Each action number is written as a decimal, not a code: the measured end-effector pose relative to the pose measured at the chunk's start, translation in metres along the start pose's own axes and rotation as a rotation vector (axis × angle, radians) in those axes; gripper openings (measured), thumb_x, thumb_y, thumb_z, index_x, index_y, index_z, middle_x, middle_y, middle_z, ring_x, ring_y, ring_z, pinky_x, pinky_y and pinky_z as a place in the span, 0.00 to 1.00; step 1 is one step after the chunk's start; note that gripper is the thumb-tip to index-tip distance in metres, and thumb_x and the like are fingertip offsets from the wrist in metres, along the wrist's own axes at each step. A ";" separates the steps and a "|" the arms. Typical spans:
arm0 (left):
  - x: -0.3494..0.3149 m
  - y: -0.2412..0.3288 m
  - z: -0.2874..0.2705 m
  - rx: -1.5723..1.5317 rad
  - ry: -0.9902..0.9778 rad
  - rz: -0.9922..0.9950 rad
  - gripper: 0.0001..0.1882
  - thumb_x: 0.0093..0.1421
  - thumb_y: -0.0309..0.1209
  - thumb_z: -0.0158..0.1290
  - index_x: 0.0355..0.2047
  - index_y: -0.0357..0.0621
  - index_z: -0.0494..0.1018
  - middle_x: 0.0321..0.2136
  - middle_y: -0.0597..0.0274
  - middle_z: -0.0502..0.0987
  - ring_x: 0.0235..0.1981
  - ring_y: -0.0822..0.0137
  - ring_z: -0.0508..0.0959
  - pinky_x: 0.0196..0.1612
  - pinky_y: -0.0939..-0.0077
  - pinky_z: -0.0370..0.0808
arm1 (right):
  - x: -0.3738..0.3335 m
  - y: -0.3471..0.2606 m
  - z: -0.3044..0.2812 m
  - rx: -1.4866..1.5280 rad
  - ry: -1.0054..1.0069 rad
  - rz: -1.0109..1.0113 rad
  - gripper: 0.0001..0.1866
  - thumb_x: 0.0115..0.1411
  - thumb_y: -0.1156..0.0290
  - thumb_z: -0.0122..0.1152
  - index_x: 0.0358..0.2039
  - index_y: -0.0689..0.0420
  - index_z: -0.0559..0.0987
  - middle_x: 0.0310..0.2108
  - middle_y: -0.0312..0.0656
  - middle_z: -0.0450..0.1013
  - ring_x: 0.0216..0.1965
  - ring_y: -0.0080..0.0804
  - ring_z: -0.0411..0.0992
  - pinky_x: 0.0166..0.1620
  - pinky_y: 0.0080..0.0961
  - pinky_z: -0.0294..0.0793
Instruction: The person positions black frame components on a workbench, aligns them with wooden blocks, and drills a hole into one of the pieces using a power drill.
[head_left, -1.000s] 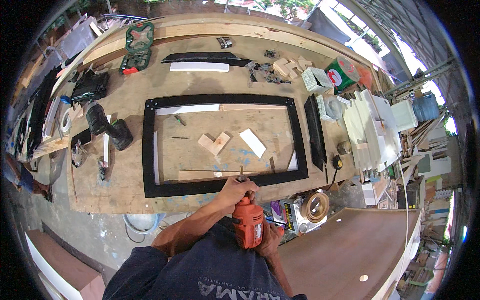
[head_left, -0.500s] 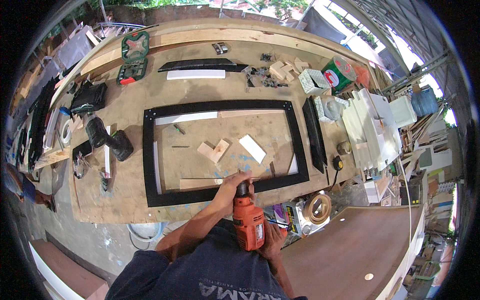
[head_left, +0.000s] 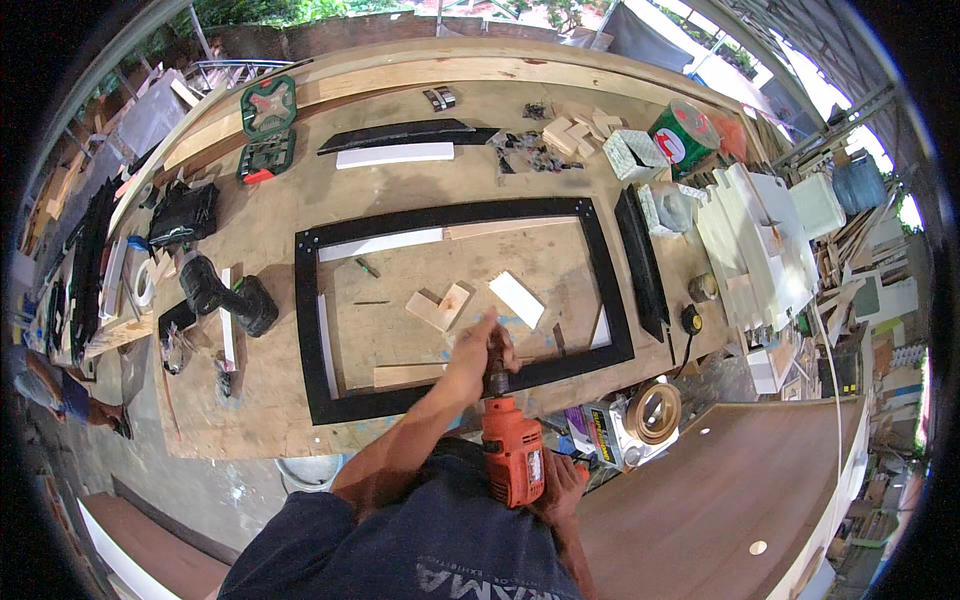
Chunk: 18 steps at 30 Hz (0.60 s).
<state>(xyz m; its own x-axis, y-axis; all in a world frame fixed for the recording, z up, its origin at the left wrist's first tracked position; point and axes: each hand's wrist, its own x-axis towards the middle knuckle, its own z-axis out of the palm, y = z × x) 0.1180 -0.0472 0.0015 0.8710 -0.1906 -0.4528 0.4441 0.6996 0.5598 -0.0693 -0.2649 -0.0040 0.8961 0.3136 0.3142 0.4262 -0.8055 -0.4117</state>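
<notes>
1. Drill [head_left: 512,462] sits at 6 o'clock, nose on the near rail of the black frame [head_left: 312,330].
2. Your left hand [head_left: 478,352] curls its fingers around the drill's front end.
3. Your right hand [head_left: 560,487] wraps closed on the drill's grip, partly hidden.
4. Wood blocks [head_left: 438,307] lie inside the frame at 12 o'clock from the drill.
5. Tape roll [head_left: 652,412] lies at 3 o'clock.

Frame [head_left: 460,300] on bench [head_left: 270,210] w/ drill [head_left: 512,450] at near edge.
</notes>
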 end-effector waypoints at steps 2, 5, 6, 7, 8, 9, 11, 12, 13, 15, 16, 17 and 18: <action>0.025 0.018 -0.006 0.126 0.151 0.239 0.25 0.71 0.51 0.49 0.24 0.45 0.71 0.16 0.63 0.71 0.17 0.63 0.74 0.29 0.64 0.75 | -0.001 -0.005 -0.005 0.003 -0.008 -0.001 0.36 0.43 0.66 0.71 0.55 0.66 0.76 0.37 0.45 0.78 0.38 0.45 0.77 0.39 0.37 0.78; 0.059 0.058 -0.044 0.949 0.349 0.478 0.24 0.70 0.48 0.51 0.25 0.41 0.75 0.19 0.56 0.77 0.23 0.54 0.79 0.30 0.59 0.77 | -0.005 -0.009 -0.009 0.039 -0.011 0.063 0.36 0.43 0.67 0.71 0.55 0.66 0.76 0.37 0.46 0.78 0.38 0.46 0.77 0.39 0.38 0.78; 0.062 0.074 -0.048 1.298 0.435 0.587 0.23 0.69 0.46 0.53 0.27 0.39 0.77 0.21 0.54 0.78 0.25 0.50 0.82 0.32 0.58 0.79 | -0.009 -0.008 -0.009 0.030 -0.004 0.073 0.36 0.43 0.67 0.71 0.55 0.66 0.76 0.38 0.47 0.78 0.38 0.46 0.77 0.39 0.38 0.78; 0.071 0.085 -0.064 1.303 0.433 0.592 0.23 0.69 0.46 0.53 0.27 0.39 0.77 0.21 0.54 0.78 0.25 0.50 0.82 0.32 0.58 0.79 | -0.012 -0.007 -0.007 0.028 0.003 0.076 0.36 0.43 0.67 0.71 0.55 0.67 0.76 0.38 0.48 0.78 0.38 0.46 0.77 0.39 0.38 0.78; 0.084 0.091 -0.085 1.537 0.446 0.634 0.21 0.68 0.45 0.54 0.28 0.40 0.78 0.24 0.51 0.79 0.30 0.48 0.82 0.35 0.55 0.79 | -0.018 -0.004 -0.002 0.031 0.008 0.075 0.36 0.43 0.67 0.71 0.55 0.67 0.76 0.38 0.48 0.78 0.38 0.46 0.77 0.39 0.38 0.78; 0.093 0.094 -0.100 1.771 0.451 0.670 0.19 0.66 0.45 0.56 0.29 0.40 0.79 0.28 0.49 0.81 0.34 0.45 0.83 0.38 0.52 0.79 | -0.027 0.000 0.004 0.046 0.006 0.107 0.39 0.41 0.64 0.73 0.56 0.67 0.75 0.40 0.49 0.78 0.41 0.49 0.77 0.43 0.41 0.77; 0.098 0.102 -0.109 1.831 0.370 0.616 0.18 0.65 0.44 0.58 0.31 0.40 0.79 0.32 0.48 0.80 0.38 0.45 0.82 0.41 0.51 0.78 | -0.035 0.003 0.007 0.058 0.007 0.147 0.43 0.39 0.62 0.76 0.57 0.67 0.74 0.42 0.51 0.78 0.43 0.51 0.77 0.47 0.44 0.76; 0.099 0.105 -0.114 1.886 0.296 0.561 0.17 0.63 0.44 0.59 0.33 0.40 0.78 0.35 0.47 0.80 0.42 0.45 0.81 0.44 0.49 0.77 | -0.038 0.004 0.009 0.044 0.017 0.146 0.43 0.39 0.62 0.76 0.56 0.67 0.74 0.42 0.51 0.78 0.43 0.51 0.77 0.46 0.44 0.76; 0.097 0.104 -0.115 1.889 0.284 0.562 0.17 0.63 0.44 0.59 0.33 0.40 0.78 0.35 0.47 0.80 0.42 0.45 0.81 0.44 0.49 0.77 | -0.037 0.003 0.008 0.025 0.028 0.151 0.42 0.39 0.62 0.76 0.56 0.67 0.74 0.41 0.52 0.78 0.43 0.52 0.77 0.46 0.44 0.76; 0.086 0.102 -0.120 1.835 0.382 0.845 0.13 0.60 0.38 0.61 0.37 0.40 0.77 0.41 0.47 0.78 0.46 0.44 0.78 0.46 0.51 0.77 | -0.038 0.000 0.003 0.006 0.004 0.166 0.42 0.40 0.62 0.75 0.56 0.68 0.74 0.41 0.52 0.78 0.42 0.52 0.77 0.45 0.45 0.76; 0.080 0.106 -0.132 1.844 0.378 0.847 0.13 0.60 0.38 0.61 0.37 0.40 0.77 0.41 0.47 0.78 0.46 0.44 0.78 0.46 0.51 0.77 | -0.036 -0.004 0.002 -0.006 -0.023 0.171 0.41 0.41 0.63 0.75 0.55 0.68 0.74 0.40 0.53 0.77 0.41 0.53 0.77 0.45 0.45 0.76; 0.075 0.111 -0.146 1.768 0.345 0.852 0.11 0.57 0.33 0.61 0.38 0.40 0.76 0.41 0.47 0.77 0.47 0.44 0.77 0.48 0.52 0.76 | -0.036 -0.005 0.002 -0.001 -0.017 0.174 0.41 0.41 0.63 0.75 0.55 0.68 0.74 0.40 0.53 0.77 0.41 0.53 0.77 0.45 0.45 0.76; 0.067 0.116 -0.161 1.694 0.315 0.856 0.11 0.55 0.28 0.61 0.38 0.40 0.76 0.41 0.48 0.76 0.48 0.44 0.75 0.49 0.52 0.76 | -0.035 -0.007 0.004 0.026 0.015 0.165 0.41 0.41 0.62 0.76 0.55 0.69 0.74 0.40 0.53 0.77 0.41 0.53 0.77 0.44 0.46 0.76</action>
<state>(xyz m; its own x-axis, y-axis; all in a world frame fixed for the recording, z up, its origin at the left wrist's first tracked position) 0.1944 0.1322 -0.0753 0.9576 0.0376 0.2856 -0.1380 -0.8104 0.5694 -0.1031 -0.2687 -0.0156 0.9522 0.1708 0.2532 0.2770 -0.8323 -0.4802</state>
